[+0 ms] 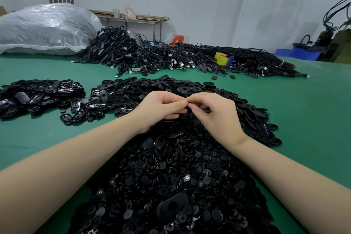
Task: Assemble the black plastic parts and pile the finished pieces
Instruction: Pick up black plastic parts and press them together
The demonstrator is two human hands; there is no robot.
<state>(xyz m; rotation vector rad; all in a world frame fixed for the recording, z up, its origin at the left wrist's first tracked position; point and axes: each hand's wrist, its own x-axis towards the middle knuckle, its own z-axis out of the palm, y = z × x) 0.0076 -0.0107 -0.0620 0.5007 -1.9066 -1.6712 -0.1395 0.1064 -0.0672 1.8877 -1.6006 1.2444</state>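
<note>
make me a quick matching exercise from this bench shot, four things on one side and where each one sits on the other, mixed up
Things
1. clear plastic bag
2. yellow box
3. small round black discs
4. blue bins

Places
A. nearest the camera, between the two forearms
B. far left, at the back of the green table
C. far right, beyond the table's edge
D. among the heap of black cables

Pairs: 1-B, 2-D, 3-A, 4-C
</note>
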